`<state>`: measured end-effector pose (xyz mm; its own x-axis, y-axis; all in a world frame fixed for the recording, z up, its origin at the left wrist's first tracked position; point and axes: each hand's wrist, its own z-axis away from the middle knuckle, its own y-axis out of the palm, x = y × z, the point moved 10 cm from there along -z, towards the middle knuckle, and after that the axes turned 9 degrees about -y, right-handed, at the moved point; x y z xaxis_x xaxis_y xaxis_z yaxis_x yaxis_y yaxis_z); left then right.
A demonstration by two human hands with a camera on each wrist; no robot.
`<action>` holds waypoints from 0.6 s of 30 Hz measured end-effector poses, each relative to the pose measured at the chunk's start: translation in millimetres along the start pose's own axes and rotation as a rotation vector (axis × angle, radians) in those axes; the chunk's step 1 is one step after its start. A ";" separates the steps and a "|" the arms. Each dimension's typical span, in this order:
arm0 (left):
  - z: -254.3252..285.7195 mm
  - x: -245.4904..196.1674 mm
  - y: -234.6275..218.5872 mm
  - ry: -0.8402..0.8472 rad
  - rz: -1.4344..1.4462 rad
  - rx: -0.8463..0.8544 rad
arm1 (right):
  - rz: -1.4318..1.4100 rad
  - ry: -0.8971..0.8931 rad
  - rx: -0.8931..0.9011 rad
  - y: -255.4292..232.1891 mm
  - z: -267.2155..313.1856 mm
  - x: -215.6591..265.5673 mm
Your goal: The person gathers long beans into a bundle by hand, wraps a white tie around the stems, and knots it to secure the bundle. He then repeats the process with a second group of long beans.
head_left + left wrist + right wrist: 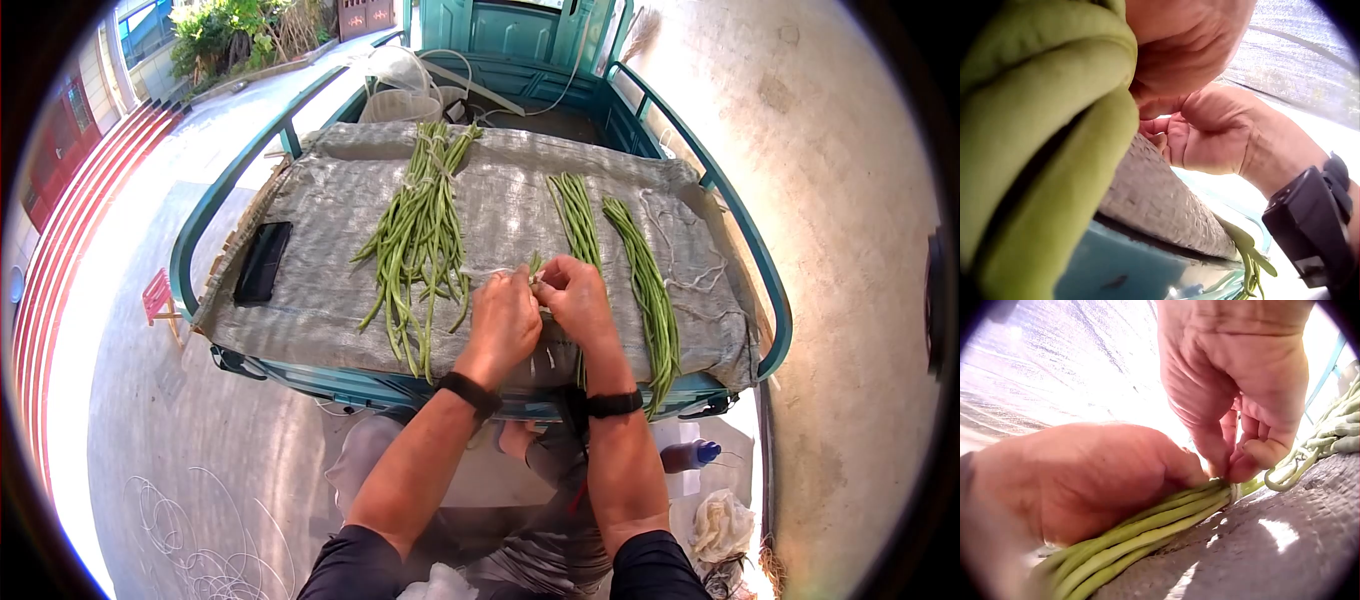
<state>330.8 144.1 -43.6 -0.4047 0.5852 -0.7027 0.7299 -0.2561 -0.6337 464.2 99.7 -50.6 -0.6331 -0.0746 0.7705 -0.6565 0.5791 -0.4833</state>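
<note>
Between my two hands, over the front part of the grey woven cover [330, 190], is a small bundle of green long beans [1141, 540]. A pale string tie [1234, 492] goes round it. My left hand [505, 320] holds the beans close to the tie, its palm along them and most of its fingers hidden in the right wrist view. The thumb and finger of my right hand [578, 300] pinch together at the tie. In the left wrist view, beans [1041, 119] fill the near left side, and my right hand [1216, 125] reaches in from the right.
A large tied bean bunch [420, 230] lies left of my hands; two narrower bunches, one middle [575, 215] and one right [645, 290], lie rightward. Loose white string [690, 275] is beyond. A black phone [263, 262] sits at left. Teal rails [225, 190] flank the cart.
</note>
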 end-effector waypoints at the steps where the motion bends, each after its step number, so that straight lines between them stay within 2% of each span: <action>1: 0.6 0.3 -0.8 0.011 0.004 -0.027 | -0.019 0.013 0.011 0.9 0.2 -2.4; 4: -1.6 6.5 0.1 -0.023 0.037 -0.071 | -0.065 0.073 0.026 1.7 1.4 -7.5; 7: -1.1 6.2 -5.3 0.028 0.047 -0.188 | -0.045 0.029 -0.015 -0.1 1.3 1.6; 10: -1.2 8.2 -6.5 0.033 0.059 -0.190 | -0.114 0.023 -0.012 9.4 0.0 -1.8; 13: -5.8 15.4 -7.3 -0.097 0.059 -0.104 | -0.084 -0.049 -0.056 16.6 -4.0 -2.5; 16: -9.3 23.6 -5.1 -0.123 0.041 -0.083 | -0.034 -0.092 -0.081 18.9 -5.5 7.6; 18: -10.7 29.2 -7.4 -0.127 0.119 -0.155 | 0.020 -0.164 -0.112 18.9 -6.1 21.7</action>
<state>319.4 171.3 -55.9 -0.3699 0.4537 -0.8108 0.8483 -0.1909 -0.4938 440.5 113.9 -40.5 -0.7097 -0.1878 0.6790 -0.5992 0.6677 -0.4417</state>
